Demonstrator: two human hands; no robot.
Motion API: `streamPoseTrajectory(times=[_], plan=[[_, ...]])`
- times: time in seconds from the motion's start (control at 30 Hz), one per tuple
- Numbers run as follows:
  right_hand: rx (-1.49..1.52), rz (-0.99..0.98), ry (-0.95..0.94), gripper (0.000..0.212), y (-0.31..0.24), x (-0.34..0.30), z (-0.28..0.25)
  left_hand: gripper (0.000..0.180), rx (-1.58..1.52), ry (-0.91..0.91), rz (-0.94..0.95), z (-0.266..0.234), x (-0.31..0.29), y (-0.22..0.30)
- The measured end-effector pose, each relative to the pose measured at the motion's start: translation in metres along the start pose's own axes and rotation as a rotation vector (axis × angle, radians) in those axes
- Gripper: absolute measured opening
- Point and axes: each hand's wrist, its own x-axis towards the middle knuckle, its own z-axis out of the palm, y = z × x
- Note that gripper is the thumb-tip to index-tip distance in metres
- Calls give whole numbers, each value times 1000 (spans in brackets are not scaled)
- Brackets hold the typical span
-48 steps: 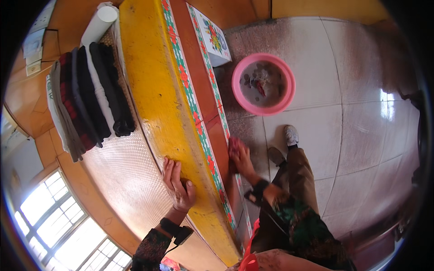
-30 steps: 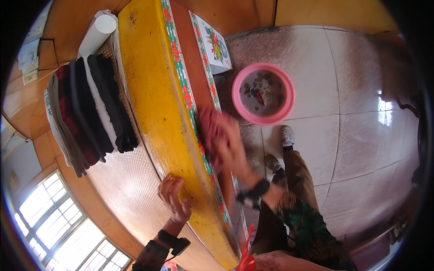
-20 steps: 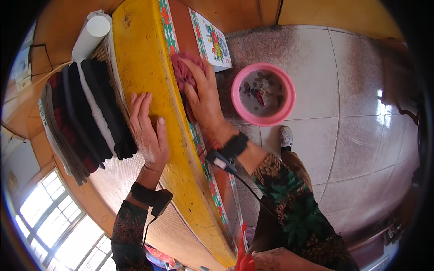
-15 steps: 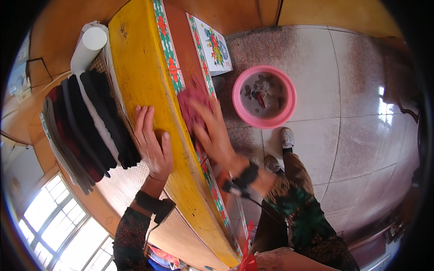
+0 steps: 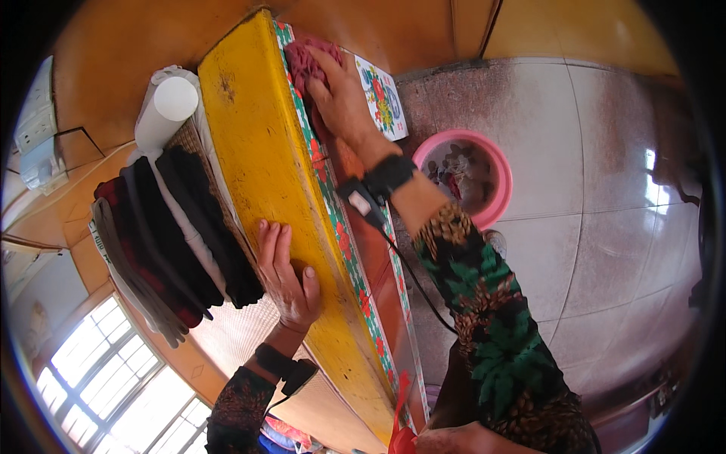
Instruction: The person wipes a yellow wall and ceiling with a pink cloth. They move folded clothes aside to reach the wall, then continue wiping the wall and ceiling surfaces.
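Observation:
My left hand [image 5: 289,281] lies flat on the yellow painted wooden rail [image 5: 261,151] along the bed's edge, fingers stretched out and nothing in them. With my right hand [image 5: 344,98] I press a crumpled maroon cloth [image 5: 306,62] against the far end of the bed's red side panel [image 5: 370,242]. Flowered strips [image 5: 342,234] border this panel. My fingers curl over the cloth and partly cover it. Dark bands circle both wrists, and a cable hangs from the right one.
A pink basin [image 5: 504,175] of murky water stands on the tiled floor [image 5: 544,151], right of the bed. Folded dark clothes [image 5: 170,234] and a white roll [image 5: 175,98] lie on the bed mat. A flower-painted white panel [image 5: 382,98] stands beyond my right wrist.
My right hand has slid the cloth away from me along the side panel to its far end. My left hand stays on the rail, while the whole view has shifted somewhat.

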Motion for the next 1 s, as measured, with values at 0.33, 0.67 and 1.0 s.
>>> streamPoseTrajectory(times=[0.33,0.67,1.0], plan=[[-20,-79,-46,49,-25,-19,-6,55,-8,2,-16,-2,2,2],[-15,-8,2,46,39,16,13,56,-11,-13,-1,-1,2,1],[-83,91,3,49,58,-86,-21,59,-34,-32,-14,0,0,2]])
